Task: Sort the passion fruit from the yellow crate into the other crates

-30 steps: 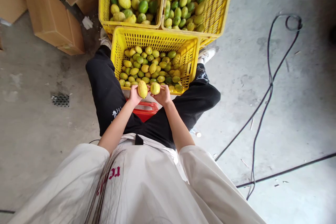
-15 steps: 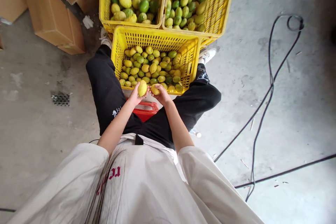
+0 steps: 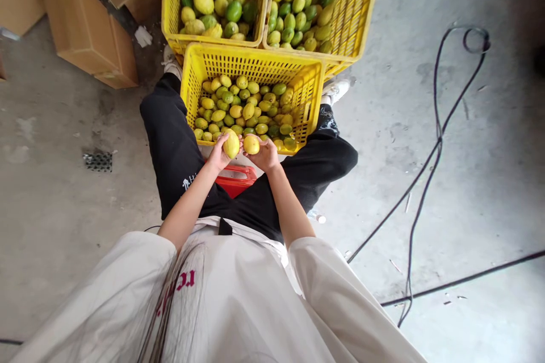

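My left hand [image 3: 219,154] is closed around a large yellow lemon [image 3: 231,144]. Beside it, my right hand [image 3: 267,154] grips a smaller, rounder-looking yellow lemon [image 3: 251,144]. Both hands are close together over the near rim of a yellow plastic crate [image 3: 313,91], between my knees. Inside that crate lie many yellow and green lemons [image 3: 236,110], more thinly spread toward its far side. The fingers under each fruit are partly hidden.
Two more yellow crates, a left one [image 3: 170,0] and a right one [image 3: 355,5], stand beyond, holding yellow and green fruit. Cardboard boxes [image 3: 85,28] are at upper left. A red stool [image 3: 234,184] shows between my legs. Black cable [image 3: 430,159] lies on the concrete floor at right.
The lemon in my right hand has turned, so its rounded end now faces up, and the fingers have shifted around it. My left hand has barely moved.
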Tool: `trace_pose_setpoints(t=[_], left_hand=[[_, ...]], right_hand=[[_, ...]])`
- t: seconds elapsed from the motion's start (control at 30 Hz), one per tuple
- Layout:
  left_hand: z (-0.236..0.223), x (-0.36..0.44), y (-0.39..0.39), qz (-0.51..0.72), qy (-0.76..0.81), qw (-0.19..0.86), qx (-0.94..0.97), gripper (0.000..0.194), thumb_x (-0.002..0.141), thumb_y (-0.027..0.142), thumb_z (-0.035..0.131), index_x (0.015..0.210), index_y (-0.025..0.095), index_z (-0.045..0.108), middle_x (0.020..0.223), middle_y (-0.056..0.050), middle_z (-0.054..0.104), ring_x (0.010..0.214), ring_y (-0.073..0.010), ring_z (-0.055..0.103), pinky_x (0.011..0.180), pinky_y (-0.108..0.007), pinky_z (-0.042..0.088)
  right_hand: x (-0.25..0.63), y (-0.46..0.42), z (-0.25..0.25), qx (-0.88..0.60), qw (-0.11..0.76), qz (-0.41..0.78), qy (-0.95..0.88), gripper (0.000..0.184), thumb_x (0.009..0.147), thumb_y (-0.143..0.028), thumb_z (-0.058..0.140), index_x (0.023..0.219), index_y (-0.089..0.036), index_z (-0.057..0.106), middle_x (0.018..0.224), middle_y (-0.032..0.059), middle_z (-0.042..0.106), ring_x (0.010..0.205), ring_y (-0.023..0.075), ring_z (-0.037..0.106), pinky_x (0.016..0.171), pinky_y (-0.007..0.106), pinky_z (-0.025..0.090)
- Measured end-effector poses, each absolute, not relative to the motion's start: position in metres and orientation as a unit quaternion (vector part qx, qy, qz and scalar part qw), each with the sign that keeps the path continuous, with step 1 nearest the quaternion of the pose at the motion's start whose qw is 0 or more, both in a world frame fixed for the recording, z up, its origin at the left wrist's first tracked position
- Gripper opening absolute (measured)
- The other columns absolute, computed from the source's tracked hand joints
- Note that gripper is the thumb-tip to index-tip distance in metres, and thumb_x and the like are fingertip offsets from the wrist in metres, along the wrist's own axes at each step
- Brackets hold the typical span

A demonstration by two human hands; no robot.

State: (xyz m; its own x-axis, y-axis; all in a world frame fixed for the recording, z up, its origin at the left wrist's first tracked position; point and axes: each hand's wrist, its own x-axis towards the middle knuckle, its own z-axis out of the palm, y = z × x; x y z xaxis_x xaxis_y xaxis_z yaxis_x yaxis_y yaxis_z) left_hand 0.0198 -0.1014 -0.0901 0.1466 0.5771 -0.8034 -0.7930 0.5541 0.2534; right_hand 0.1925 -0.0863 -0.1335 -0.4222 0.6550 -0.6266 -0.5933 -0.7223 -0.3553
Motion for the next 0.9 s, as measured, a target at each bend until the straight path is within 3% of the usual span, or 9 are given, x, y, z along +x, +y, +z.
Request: trace_pose_setpoints(t=[0.13,0.27,0.43,0.63,0.8,0.9], left_hand=[[-0.091,0.018,-0.1,0.48,0.481,0.723,-0.124,0.027,0.11,0.034,0.056,0.119,0.017,0.075,0.093,-0.004,0.077,0.074,-0.0137,0.071,0.075,-0.025,0.061],[-0.093,0.021,-0.097,0.464,0.516,0.704,-0.148,0.021,0.109,0.03,0.059,0.113,0.017,0.075,0.089,-0.004,0.076,0.082,-0.0161,0.075,0.087,-0.028,0.064],[-0.094,0.021,-0.097,0.479,0.51,0.695,-0.168,0.021,0.103,0.035,0.064,0.113,0.019,0.072,0.086,-0.003,0.076,0.078,-0.0178,0.075,0.086,-0.032,0.066],[-0.09,0.018,-0.098,0.475,0.474,0.725,-0.157,0.033,0.103,0.032,0.047,0.117,0.017,0.073,0.092,-0.009,0.079,0.101,-0.0262,0.08,0.093,-0.038,0.066],[-0.091,0.02,-0.098,0.441,0.496,0.739,-0.118,0.032,0.108,0.034,0.048,0.111,0.015,0.074,0.081,-0.007,0.078,0.072,-0.0179,0.076,0.064,-0.026,0.061],[-0.093,0.02,-0.1,0.427,0.501,0.747,-0.096,0.033,0.109,0.038,0.053,0.109,0.014,0.076,0.077,-0.007,0.075,0.065,-0.0162,0.073,0.052,-0.022,0.052]], right_hand=[[0.192,-0.086,-0.133,-0.396,0.383,0.835,-0.01,0.038,0.073,-0.025,0.059,0.111,-0.027,0.059,0.09,0.0045,0.078,0.099,0.0309,0.079,0.077,0.043,0.069],[0.191,-0.088,-0.128,-0.428,0.378,0.82,-0.045,0.044,0.075,-0.018,0.069,0.116,-0.032,0.059,0.097,-0.0039,0.077,0.097,0.024,0.08,0.089,0.042,0.071],[0.191,-0.091,-0.123,-0.421,0.355,0.828,-0.103,0.045,0.076,-0.018,0.078,0.117,-0.033,0.064,0.101,-0.0065,0.076,0.092,0.0178,0.078,0.084,0.03,0.069],[0.193,-0.091,-0.124,-0.425,0.349,0.828,-0.112,0.04,0.078,-0.02,0.078,0.112,-0.032,0.062,0.104,-0.0043,0.077,0.097,0.0185,0.077,0.082,0.031,0.069],[0.192,-0.092,-0.128,-0.43,0.346,0.827,-0.109,0.042,0.078,-0.023,0.081,0.114,-0.031,0.062,0.097,-0.005,0.076,0.082,0.0146,0.075,0.07,0.023,0.065],[0.194,-0.091,-0.131,-0.422,0.357,0.829,-0.088,0.036,0.085,-0.035,0.075,0.119,-0.03,0.062,0.099,-0.0019,0.077,0.084,0.0176,0.076,0.068,0.025,0.065]])
